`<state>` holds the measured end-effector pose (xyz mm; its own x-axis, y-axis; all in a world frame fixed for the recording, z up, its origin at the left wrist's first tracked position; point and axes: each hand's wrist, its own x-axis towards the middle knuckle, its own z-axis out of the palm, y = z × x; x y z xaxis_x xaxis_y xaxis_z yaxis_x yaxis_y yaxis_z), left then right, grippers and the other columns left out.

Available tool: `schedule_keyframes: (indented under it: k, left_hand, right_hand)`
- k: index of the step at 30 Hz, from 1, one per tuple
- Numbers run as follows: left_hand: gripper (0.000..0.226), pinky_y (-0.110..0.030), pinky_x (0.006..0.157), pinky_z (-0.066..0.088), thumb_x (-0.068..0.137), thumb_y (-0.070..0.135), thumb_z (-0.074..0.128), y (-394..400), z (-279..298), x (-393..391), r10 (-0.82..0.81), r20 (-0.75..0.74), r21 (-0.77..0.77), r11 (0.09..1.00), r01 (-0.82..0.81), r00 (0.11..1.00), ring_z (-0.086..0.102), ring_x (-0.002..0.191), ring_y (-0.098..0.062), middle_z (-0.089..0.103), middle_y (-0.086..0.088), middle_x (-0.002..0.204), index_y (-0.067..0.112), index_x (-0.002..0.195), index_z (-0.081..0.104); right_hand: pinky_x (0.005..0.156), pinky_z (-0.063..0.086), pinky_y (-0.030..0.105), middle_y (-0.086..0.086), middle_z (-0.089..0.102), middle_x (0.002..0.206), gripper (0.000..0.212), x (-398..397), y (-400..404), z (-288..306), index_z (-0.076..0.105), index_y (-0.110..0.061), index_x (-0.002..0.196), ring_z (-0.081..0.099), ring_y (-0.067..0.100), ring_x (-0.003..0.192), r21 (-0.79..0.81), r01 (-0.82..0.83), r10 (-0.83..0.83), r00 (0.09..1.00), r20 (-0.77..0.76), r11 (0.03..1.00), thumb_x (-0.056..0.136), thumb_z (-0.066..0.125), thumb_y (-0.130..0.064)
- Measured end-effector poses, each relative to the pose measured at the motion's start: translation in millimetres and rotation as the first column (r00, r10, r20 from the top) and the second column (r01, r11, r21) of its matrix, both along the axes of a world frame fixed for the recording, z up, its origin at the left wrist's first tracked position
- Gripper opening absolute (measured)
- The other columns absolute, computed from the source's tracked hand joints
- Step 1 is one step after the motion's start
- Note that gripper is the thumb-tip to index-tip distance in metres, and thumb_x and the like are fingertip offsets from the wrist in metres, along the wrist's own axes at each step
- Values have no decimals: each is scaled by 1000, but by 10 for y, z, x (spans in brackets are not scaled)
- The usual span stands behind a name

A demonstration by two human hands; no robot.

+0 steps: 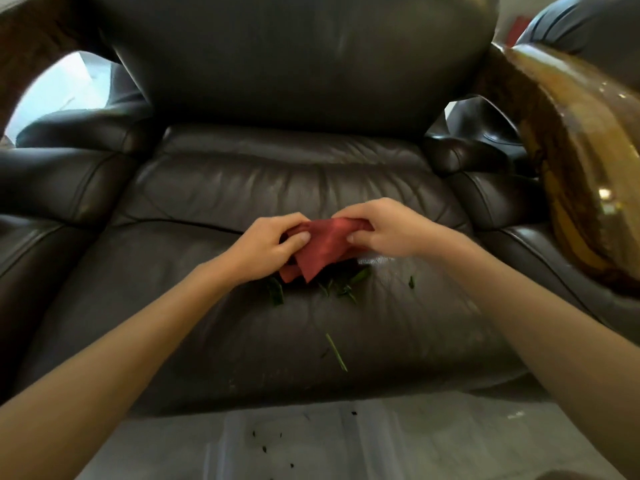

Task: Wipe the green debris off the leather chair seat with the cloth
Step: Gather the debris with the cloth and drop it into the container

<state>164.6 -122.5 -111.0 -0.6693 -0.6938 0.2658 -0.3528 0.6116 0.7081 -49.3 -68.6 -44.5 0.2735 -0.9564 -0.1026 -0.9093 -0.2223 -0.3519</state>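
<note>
A red cloth [320, 251] hangs bunched over the middle of the dark leather chair seat [194, 306]. My left hand [273, 242] pinches its left side and my right hand [384, 228] pinches its right side. Green debris [343, 289] lies in a small heap just below the cloth's lower corner, partly hidden by it. One long green stem [336, 353] rests nearer the seat's front edge, and a single green bit [411, 282] sits off to the right.
Padded armrests flank the seat at left [59, 188] and right [491, 199]. A glossy wooden arm [581, 161] curves along the far right. Pale floor [415, 441] below the front edge carries several dark specks.
</note>
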Motion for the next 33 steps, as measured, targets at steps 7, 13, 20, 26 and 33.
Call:
schedule_keyframes:
  k: [7,13,20,26,33]
  left_hand:
    - [27,-36,94,44,91,19,53,-157,-108,27,134,220,-195,977,-91,966,57,109,-25,64,-8,118,12,117,58]
    - [24,-30,87,44,92,19,50,160,-309,167,105,106,-109,990,-93,989,58,102,-17,65,1,111,20,115,58]
    - [28,-34,85,41,89,34,46,675,-325,191,123,28,-187,976,-115,992,52,100,-13,63,7,110,23,110,60]
    - [23,-37,82,43,90,35,45,994,-382,193,100,-17,-230,968,-101,995,46,99,-8,59,11,108,25,107,57]
    - [30,-29,84,36,89,33,46,1299,-439,236,105,30,-299,950,-91,994,46,107,-10,62,3,114,18,111,60]
  right_hand:
    - [93,41,35,3,64,120,39,152,-44,-355,51,-25,127,55,26,113,-47,46,-48,999,-22,998,89,54,-17]
    - [90,43,39,-1,58,131,41,213,293,-503,46,-27,132,52,26,118,-135,-11,1,997,-78,991,91,51,-25]
    - [94,44,36,-5,57,132,41,179,646,-398,49,-28,131,53,20,120,-156,-51,39,996,-80,986,90,53,-21]
    - [90,46,35,-7,60,126,38,192,986,-387,52,-28,127,56,18,114,-183,-70,51,993,-106,981,90,53,-21]
    - [85,48,38,-5,59,125,38,284,1339,-446,48,-28,129,58,24,105,-209,-113,66,974,-217,971,91,47,-27]
